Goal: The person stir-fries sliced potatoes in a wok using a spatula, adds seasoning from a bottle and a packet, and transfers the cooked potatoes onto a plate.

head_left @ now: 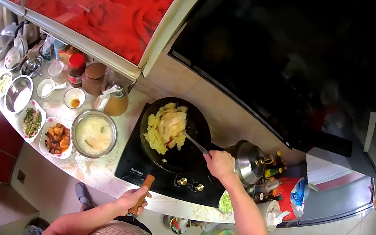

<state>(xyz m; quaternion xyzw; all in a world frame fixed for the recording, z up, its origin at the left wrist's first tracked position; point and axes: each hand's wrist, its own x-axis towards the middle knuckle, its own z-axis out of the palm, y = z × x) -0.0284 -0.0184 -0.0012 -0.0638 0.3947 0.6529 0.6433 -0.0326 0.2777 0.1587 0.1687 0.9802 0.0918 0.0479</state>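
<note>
On the black gas stove (pixel 129 169) sits a dark wok (pixel 200 136), holding a heap of pale yellow slices (pixel 165 126) with a few red bits. My left hand (pixel 133 200) is wrapped round a brown wooden handle (pixel 148 181) at the wok's near side. With closed fingers, my right hand (pixel 221 164) grips a spatula (pixel 196 144). Its blade end reaches into the slices and is partly hidden by them. The grip end is covered by my right hand.
Left of the stove stand a metal bowl of cloudy liquid (pixel 94 133), a plate of browned chunks (pixel 57 139) and a dish of greens with meat (pixel 31 122). A lidded pot (pixel 249 161) and bottles (pixel 273 171) crowd the right. The dark range hood (pixel 272 72) overhangs the back.
</note>
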